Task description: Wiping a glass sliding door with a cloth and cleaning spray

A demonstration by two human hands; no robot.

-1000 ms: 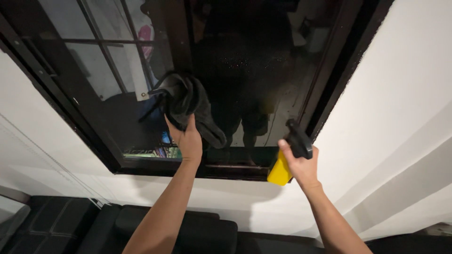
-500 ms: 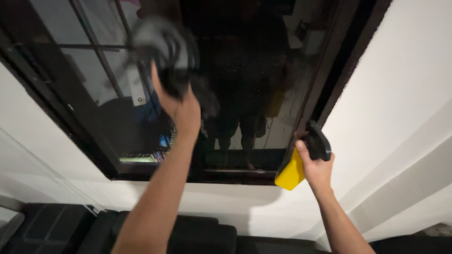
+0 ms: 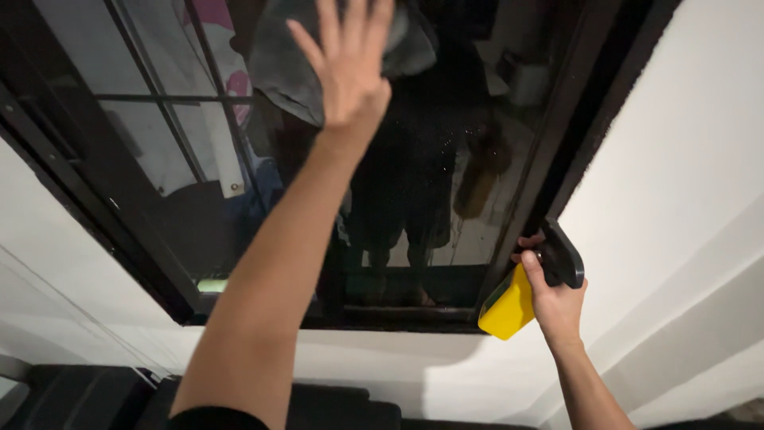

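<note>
My left hand (image 3: 348, 64) is raised high with fingers spread, pressing a dark grey cloth (image 3: 290, 60) flat against the glass of a dark-framed window (image 3: 446, 143). The cloth bunches out on both sides of my palm near the top of the pane. My right hand (image 3: 553, 299) is lower at the right, gripping a yellow spray bottle (image 3: 509, 306) with a black trigger head (image 3: 561, 255), held beside the window's right frame. The glass shows small droplets and dim reflections.
The black window frame (image 3: 573, 119) runs diagonally down the right side, and its sill (image 3: 382, 318) lies below. White wall (image 3: 684, 175) lies to the right and below. A dark couch or cushion (image 3: 87, 394) sits at the bottom left.
My left hand has swept the cloth upward along the glass, from the pane's middle to its top. My right hand with the bottle has shifted a little right and down.
</note>
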